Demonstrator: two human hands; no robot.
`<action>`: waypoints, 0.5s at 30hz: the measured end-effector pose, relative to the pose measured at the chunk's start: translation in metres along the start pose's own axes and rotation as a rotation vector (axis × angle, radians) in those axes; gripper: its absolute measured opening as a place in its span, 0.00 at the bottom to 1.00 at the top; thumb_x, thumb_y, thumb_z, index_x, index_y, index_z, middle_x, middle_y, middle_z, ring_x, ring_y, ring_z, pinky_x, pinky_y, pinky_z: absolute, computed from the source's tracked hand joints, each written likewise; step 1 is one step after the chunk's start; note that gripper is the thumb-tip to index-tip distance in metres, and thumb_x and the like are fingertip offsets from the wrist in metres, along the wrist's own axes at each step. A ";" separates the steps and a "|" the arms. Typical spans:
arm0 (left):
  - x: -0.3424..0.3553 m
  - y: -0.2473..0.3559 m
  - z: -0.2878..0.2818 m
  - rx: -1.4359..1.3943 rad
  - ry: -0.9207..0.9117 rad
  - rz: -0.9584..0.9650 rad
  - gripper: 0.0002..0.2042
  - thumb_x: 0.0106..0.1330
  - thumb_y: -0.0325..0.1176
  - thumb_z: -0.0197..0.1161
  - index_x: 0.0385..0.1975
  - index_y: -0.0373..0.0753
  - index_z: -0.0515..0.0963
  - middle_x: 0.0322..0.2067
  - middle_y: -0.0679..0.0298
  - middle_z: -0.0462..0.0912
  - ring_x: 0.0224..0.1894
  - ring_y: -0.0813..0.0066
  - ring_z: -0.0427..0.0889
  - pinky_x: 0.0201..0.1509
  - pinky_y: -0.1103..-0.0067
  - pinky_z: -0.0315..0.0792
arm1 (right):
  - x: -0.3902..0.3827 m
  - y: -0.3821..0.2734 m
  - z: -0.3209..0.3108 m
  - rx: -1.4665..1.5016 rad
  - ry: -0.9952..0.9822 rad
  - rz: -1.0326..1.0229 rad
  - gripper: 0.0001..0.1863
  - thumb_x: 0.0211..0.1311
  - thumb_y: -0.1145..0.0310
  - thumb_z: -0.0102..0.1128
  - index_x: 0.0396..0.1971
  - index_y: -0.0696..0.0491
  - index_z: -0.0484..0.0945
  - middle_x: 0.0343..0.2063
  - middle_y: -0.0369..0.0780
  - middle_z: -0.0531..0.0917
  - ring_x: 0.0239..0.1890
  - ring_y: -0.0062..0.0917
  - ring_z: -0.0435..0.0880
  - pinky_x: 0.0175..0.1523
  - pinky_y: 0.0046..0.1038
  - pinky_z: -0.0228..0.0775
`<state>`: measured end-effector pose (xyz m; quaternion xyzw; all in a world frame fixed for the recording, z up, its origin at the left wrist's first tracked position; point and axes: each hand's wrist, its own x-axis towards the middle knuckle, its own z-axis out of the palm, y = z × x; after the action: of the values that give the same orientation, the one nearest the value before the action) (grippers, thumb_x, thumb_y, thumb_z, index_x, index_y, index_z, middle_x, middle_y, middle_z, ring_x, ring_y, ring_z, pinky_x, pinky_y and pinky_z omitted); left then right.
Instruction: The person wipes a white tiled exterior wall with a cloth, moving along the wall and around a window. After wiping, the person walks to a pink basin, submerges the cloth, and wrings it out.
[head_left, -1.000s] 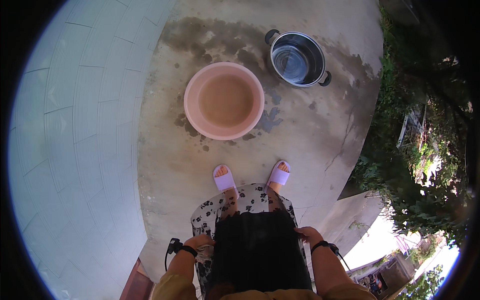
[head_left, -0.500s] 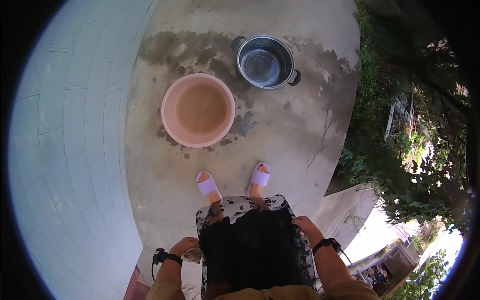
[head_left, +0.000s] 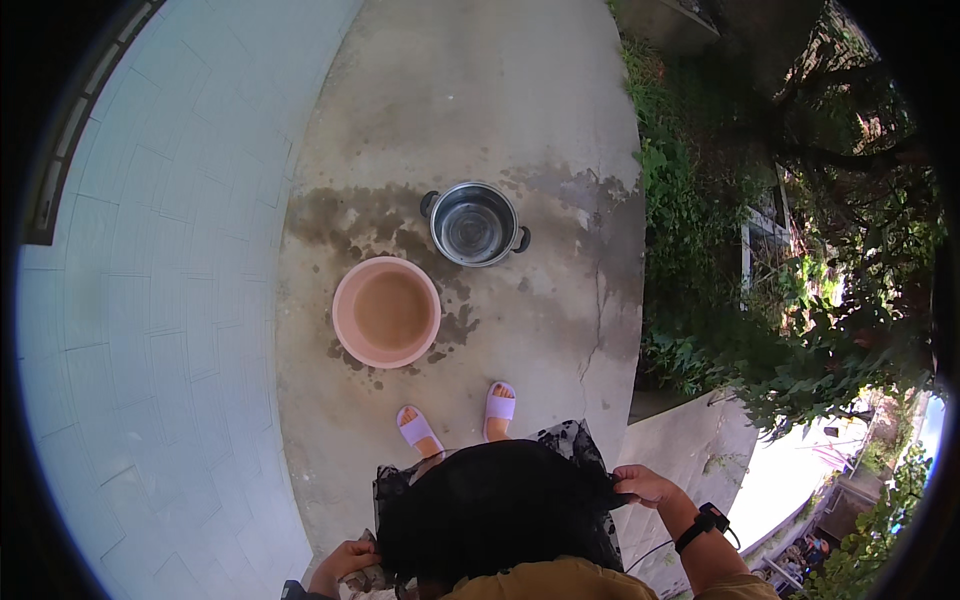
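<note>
The person stood on a grey concrete slab [head_left: 520,120], both hands at the sides of a black and white patterned skirt [head_left: 495,505]. The left hand [head_left: 343,563], at seven o'clock in the view, had its fingers curled shut on the skirt's left edge. The right hand [head_left: 643,484], at five o'clock, pinched the skirt's right edge, a black wristband [head_left: 703,525] on that wrist. Two lilac slide sandals [head_left: 458,418] pointed toward twelve o'clock. Beyond them, at eleven o'clock from the feet, a round pink plastic basin [head_left: 386,311] held murky water; a steel pot with two black handles [head_left: 475,223] sat just beyond, on wet-stained concrete.
</note>
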<state>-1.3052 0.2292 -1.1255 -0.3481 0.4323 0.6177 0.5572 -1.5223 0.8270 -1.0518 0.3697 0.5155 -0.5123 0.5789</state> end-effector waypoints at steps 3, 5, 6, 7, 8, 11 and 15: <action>-0.049 0.043 0.013 0.067 -0.059 0.071 0.03 0.64 0.29 0.64 0.32 0.38 0.80 0.26 0.73 0.78 0.31 0.85 0.75 0.36 0.82 0.70 | -0.083 -0.006 -0.007 -0.240 0.103 0.169 0.04 0.54 0.67 0.62 0.27 0.49 0.76 0.20 0.27 0.71 0.22 0.11 0.66 0.26 0.17 0.56; -0.063 0.087 0.024 0.062 -0.017 0.023 0.03 0.64 0.29 0.63 0.33 0.37 0.80 0.27 0.72 0.78 0.32 0.84 0.75 0.37 0.82 0.70 | -0.122 -0.005 -0.010 -0.315 -0.063 0.154 0.04 0.53 0.66 0.61 0.27 0.48 0.76 0.20 0.28 0.70 0.22 0.13 0.66 0.26 0.17 0.56; -0.063 0.114 0.031 0.094 -0.037 0.040 0.03 0.64 0.29 0.63 0.33 0.37 0.80 0.28 0.72 0.78 0.32 0.84 0.75 0.37 0.81 0.69 | -0.146 -0.003 -0.014 -0.360 -0.038 0.134 0.04 0.52 0.67 0.59 0.27 0.48 0.76 0.20 0.28 0.69 0.21 0.13 0.66 0.25 0.18 0.56; -0.061 0.142 0.039 0.128 -0.056 0.057 0.03 0.65 0.29 0.63 0.34 0.37 0.80 0.28 0.72 0.78 0.33 0.84 0.75 0.38 0.81 0.69 | -0.166 -0.004 -0.018 -0.376 -0.047 0.127 0.03 0.51 0.67 0.58 0.27 0.48 0.76 0.19 0.28 0.69 0.21 0.14 0.65 0.25 0.19 0.56; -0.060 0.169 0.048 0.156 -0.075 0.073 0.03 0.65 0.29 0.63 0.34 0.37 0.80 0.29 0.71 0.78 0.33 0.84 0.75 0.38 0.81 0.69 | -0.188 -0.007 -0.021 -0.410 0.004 0.111 0.03 0.50 0.68 0.57 0.26 0.48 0.75 0.19 0.28 0.69 0.20 0.14 0.65 0.24 0.20 0.56; -0.064 0.235 0.067 0.241 -0.148 0.120 0.04 0.65 0.29 0.62 0.35 0.37 0.80 0.31 0.71 0.78 0.35 0.83 0.75 0.40 0.81 0.69 | -0.254 -0.019 -0.008 -0.398 0.084 0.112 0.02 0.50 0.70 0.56 0.25 0.48 0.73 0.19 0.26 0.67 0.21 0.13 0.64 0.24 0.19 0.56; -0.073 0.288 0.071 0.317 -0.258 0.186 0.05 0.65 0.28 0.62 0.37 0.36 0.80 0.33 0.70 0.77 0.37 0.82 0.75 0.42 0.80 0.68 | -0.290 -0.057 0.059 -0.388 0.106 -0.110 0.03 0.49 0.72 0.55 0.23 0.48 0.71 0.17 0.29 0.66 0.19 0.14 0.64 0.22 0.20 0.56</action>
<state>-1.5767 0.2645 -0.9897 -0.1330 0.4794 0.6303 0.5960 -1.5488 0.8208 -0.7520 0.2489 0.6537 -0.4141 0.5825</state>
